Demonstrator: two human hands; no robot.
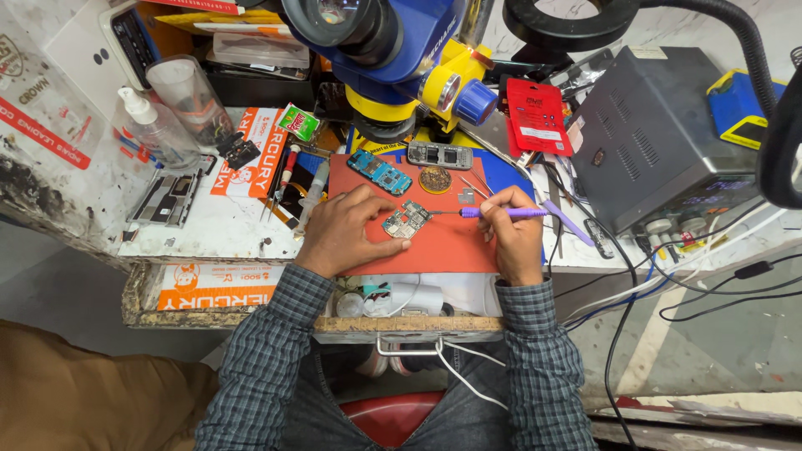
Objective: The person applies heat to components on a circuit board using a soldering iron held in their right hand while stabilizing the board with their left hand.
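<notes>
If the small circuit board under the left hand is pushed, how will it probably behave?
The circuit board looks thin and flat, so probably light, stiff and unlikely to roll. It may slide on the smooth red mat; the left hand pins it. Exposed parts suggest fragility.

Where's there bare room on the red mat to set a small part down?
The red mat is bare along its near edge, between the left hand and the right hand, below the small circuit board. Its far edge is crowded: blue circuit board, round brown disc, fine tools.
</notes>
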